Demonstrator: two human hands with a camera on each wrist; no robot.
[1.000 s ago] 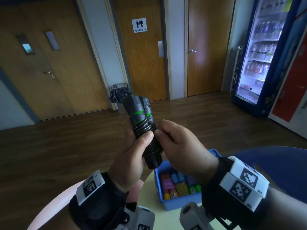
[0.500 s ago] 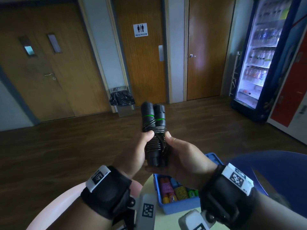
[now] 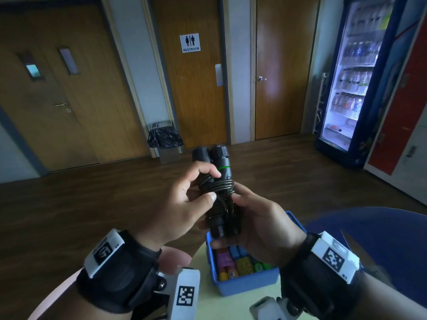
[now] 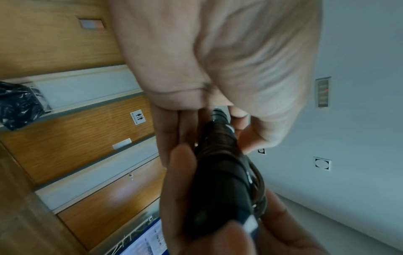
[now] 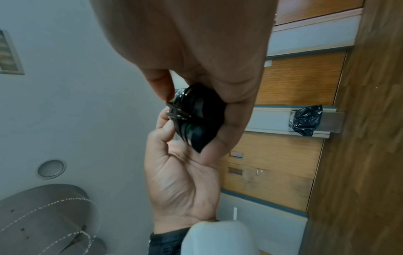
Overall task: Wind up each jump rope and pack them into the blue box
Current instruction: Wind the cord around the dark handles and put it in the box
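Note:
A black jump rope (image 3: 218, 195) with green rings has its two handles side by side and its cord wound round them. I hold it upright above the blue box (image 3: 249, 286). My left hand (image 3: 212, 186) pinches the coils on the left handle between thumb and forefinger. My right hand (image 3: 233, 215) grips the bundle's lower end from the right, thumb on the coils. The left wrist view shows the rope (image 4: 220, 172) end-on between both hands. In the right wrist view the rope (image 5: 196, 113) sits under my right fingers. The box holds several wound ropes of various colours (image 3: 242, 264).
The box stands on a pale round table (image 3: 221, 306). A pink seat (image 3: 175, 259) is at lower left and a blue chair (image 3: 379, 239) at right. Beyond lie a dark wood floor, a lined bin (image 3: 165, 140), doors and a lit drinks fridge (image 3: 353, 84).
The bundle has gone from tilted left to upright and sunk slightly. My left thumb and forefinger have moved up onto the coils. My right hand has slid down round the lower end.

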